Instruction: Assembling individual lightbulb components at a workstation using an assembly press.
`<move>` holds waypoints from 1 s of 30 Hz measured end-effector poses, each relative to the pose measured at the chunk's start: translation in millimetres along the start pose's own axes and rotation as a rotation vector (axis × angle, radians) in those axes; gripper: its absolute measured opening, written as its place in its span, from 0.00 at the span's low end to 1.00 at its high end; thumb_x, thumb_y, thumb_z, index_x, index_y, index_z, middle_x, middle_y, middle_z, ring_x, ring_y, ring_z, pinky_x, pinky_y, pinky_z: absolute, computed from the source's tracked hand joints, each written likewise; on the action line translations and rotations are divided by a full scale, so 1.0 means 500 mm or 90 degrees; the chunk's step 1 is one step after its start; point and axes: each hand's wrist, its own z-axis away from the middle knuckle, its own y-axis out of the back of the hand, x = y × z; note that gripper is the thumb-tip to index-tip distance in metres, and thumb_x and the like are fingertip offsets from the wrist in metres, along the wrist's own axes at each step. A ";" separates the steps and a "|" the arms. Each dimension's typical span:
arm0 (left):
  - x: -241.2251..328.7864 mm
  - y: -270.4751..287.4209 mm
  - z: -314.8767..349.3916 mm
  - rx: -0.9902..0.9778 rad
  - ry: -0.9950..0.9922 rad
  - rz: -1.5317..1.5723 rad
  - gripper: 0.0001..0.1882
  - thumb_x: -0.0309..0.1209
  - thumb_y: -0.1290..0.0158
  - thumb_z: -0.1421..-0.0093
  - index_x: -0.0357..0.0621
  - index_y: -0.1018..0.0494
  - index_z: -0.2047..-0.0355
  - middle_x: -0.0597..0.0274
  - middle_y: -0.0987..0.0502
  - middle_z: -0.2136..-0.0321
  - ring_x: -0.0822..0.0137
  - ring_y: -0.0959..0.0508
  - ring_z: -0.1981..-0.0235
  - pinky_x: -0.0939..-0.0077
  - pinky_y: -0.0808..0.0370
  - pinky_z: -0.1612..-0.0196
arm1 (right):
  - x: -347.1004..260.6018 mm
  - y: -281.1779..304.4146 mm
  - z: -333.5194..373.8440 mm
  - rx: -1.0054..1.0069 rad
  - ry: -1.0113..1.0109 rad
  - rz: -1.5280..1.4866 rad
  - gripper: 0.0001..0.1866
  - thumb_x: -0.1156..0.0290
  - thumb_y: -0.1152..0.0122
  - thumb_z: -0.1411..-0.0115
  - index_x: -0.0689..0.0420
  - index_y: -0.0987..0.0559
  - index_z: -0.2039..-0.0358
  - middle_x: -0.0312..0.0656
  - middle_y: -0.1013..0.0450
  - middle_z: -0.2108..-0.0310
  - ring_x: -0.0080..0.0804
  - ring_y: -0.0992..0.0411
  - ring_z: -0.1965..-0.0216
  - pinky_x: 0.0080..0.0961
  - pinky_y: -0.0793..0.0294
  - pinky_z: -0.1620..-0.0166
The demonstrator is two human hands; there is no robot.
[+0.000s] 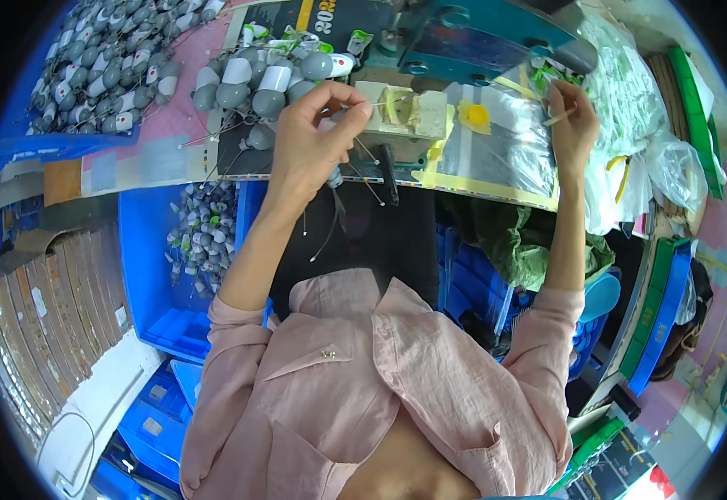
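Observation:
My left hand [318,142] is closed in a pinch in front of a pale block-shaped fixture [430,115]. Thin wires with white tips hang below it, and a grey piece [335,178] shows under the palm; the fingers hide most of what they hold. Over the table's right part, my right hand [576,125] pinches a thin pale strip [559,117]. Above the fixture juts a teal metal machine head [472,42]. Several grey-and-white bulb-shaped parts [274,79] with wires lie heaped just beyond my left hand.
A blue tray [72,143] at the far left holds many more such parts. Below the table edge stands a blue bin [142,258] with more. Clear plastic bags [630,125] pile up at the right, near yellow-handled tool [621,172]. A yellow patch [474,116] sits beside the fixture.

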 end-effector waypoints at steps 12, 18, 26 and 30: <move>-0.025 -0.029 -0.007 0.077 -0.131 -0.146 0.07 0.33 0.38 0.39 0.43 0.18 0.64 0.74 0.23 0.76 0.85 0.30 0.78 0.87 0.32 0.78 | -0.265 -0.200 0.226 -0.004 0.127 -0.094 0.12 0.82 0.31 0.44 0.61 0.17 0.59 0.42 0.24 0.60 0.30 0.21 0.65 0.23 0.21 0.62; -0.037 -0.029 -0.005 0.090 -0.132 -0.166 0.08 0.34 0.37 0.39 0.43 0.18 0.63 0.74 0.23 0.77 0.85 0.28 0.77 0.87 0.30 0.77 | -0.266 -0.212 0.208 -0.048 0.344 0.120 0.11 0.79 0.32 0.43 0.59 0.17 0.58 0.44 0.26 0.64 0.40 0.25 0.66 0.33 0.25 0.63; -0.021 -0.034 0.004 0.070 -0.109 -0.135 0.07 0.30 0.37 0.42 0.41 0.19 0.66 0.62 0.16 0.71 0.74 0.22 0.73 0.78 0.27 0.68 | -0.187 -0.118 0.141 -0.019 -0.054 -0.187 0.15 0.66 0.50 0.27 0.65 0.20 0.55 0.32 0.35 0.74 0.18 0.42 0.75 0.18 0.40 0.70; -0.035 -0.035 0.003 0.073 -0.234 -0.179 0.06 0.30 0.37 0.42 0.41 0.20 0.66 0.61 0.17 0.71 0.69 0.21 0.72 0.77 0.27 0.68 | -0.156 -0.082 0.111 -0.100 -0.164 -0.135 0.19 0.61 0.48 0.27 0.63 0.17 0.65 0.27 0.39 0.82 0.14 0.45 0.79 0.15 0.46 0.74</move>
